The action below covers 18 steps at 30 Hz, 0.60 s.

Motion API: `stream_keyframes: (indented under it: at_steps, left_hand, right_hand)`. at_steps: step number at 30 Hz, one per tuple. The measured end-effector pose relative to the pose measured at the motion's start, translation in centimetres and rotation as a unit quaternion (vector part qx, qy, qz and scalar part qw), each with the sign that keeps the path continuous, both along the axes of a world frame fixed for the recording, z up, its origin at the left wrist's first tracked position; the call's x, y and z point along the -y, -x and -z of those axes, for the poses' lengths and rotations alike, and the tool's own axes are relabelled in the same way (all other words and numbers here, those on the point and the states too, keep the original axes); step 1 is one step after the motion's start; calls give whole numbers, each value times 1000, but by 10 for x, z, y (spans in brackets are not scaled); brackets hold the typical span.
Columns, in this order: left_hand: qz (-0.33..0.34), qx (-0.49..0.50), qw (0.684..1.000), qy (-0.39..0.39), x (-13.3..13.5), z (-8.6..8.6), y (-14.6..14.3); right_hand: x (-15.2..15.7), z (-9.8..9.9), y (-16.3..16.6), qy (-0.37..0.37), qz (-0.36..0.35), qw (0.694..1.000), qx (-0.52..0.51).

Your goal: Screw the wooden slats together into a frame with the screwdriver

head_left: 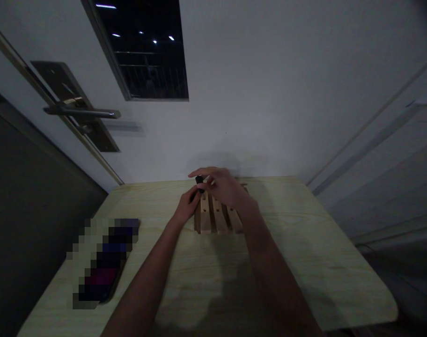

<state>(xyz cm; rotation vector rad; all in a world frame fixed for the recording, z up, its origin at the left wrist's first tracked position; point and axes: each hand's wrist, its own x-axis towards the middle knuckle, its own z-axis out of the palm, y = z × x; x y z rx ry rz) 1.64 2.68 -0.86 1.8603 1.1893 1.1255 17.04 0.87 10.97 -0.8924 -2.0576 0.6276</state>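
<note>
A small wooden rack (205, 220) with several slanted light slats and darker gaps lies near the far edge of the table; round holes show in the slats. At its far left corner stands a small black cylindrical piece (199, 179), its exact kind too dim to tell. My right hand (224, 188) reaches over the rack, thumb and fingers closed round the black piece. From the left side, my left hand (187, 206) pinches the rack's far left corner, just below the black piece. My right hand and wrist hide part of the rack's right side.
The rack rests on a pale wood-grain table (287, 262) set against a white door (255, 93). A phone (110, 262), partly pixelated, lies at the table's left. Above it are a metal door handle (90, 113) and a dark window (150, 51).
</note>
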Motion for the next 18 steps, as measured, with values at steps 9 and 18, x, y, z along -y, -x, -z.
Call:
stream_keyframes:
  at_steps: [9, 18]
  left_hand:
    - [-1, -1, 1000, 11, 1, -2, -1]
    - [5, 4, 1000, 4, 0, -1, 0]
  right_hand:
    - [-2, 3, -1, -19, 54, 997, 48]
    - [6, -8, -1, -3, 5, 998, 55]
